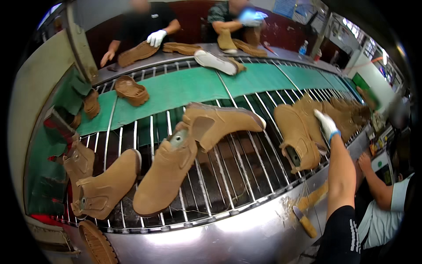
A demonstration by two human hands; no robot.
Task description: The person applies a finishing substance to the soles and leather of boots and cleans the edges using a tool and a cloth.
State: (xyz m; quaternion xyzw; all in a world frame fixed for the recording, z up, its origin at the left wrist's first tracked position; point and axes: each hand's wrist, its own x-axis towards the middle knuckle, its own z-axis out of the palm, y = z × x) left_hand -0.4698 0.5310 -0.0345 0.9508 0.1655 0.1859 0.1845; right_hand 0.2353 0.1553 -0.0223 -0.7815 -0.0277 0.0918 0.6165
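My right hand [326,124], in a white glove with a blue cuff, reaches in from the lower right. Its fingers are closed against the side of a tan ankle boot [307,115] on the metal-rod conveyor; the far side of the grip is hidden. Just left of it lies another tan boot [295,132], its opening toward me. In the middle, one boot [222,123] lies on its side, its shaft touching the top of a second boot [165,176]. More boots [114,185] rest at the left end. My left hand is out of view.
Conveyor rods [233,176] carry a green mat [184,90] with a loose brown sole [132,90] and a white-soled boot [215,62]. A wooden-handled knife [304,222] lies on the near metal ledge. Another sole [97,244] sits lower left. Two people work opposite; another stands right.
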